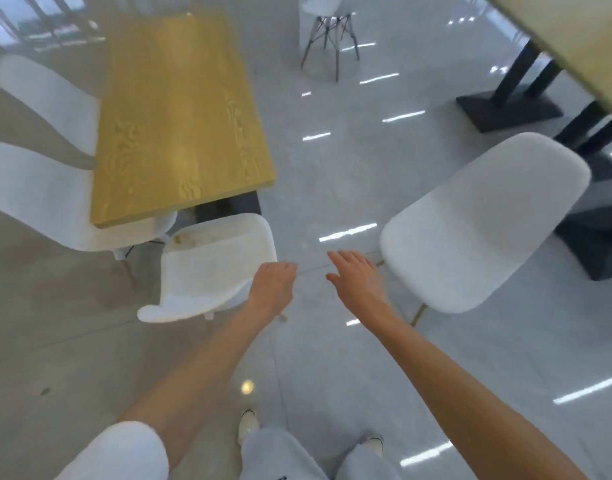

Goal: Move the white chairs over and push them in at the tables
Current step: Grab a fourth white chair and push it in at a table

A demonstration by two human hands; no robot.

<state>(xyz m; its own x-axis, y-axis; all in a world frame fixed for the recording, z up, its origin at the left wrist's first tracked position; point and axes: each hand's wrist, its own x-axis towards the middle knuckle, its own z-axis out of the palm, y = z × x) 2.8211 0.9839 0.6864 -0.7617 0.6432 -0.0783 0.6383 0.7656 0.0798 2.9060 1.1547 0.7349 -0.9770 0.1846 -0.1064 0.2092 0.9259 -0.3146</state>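
A white chair (pixel 211 268) stands at the near end of the wooden table (pixel 180 119), its seat just short of the table edge. My left hand (pixel 271 287) hovers by that chair's right side, fingers curled down, holding nothing that I can see. A second white chair (pixel 477 223) stands loose on the floor to the right, away from any table. My right hand (pixel 358 275) is stretched out flat with fingers apart, just left of this chair and not touching it.
Two more white chairs (pixel 41 195) sit along the table's left side. Another chair (pixel 328 32) stands far back. A second table top (pixel 574 39) with black pedestal bases (pixel 505 109) is at the right. Glossy tiled floor (pixel 332 168) lies between the tables.
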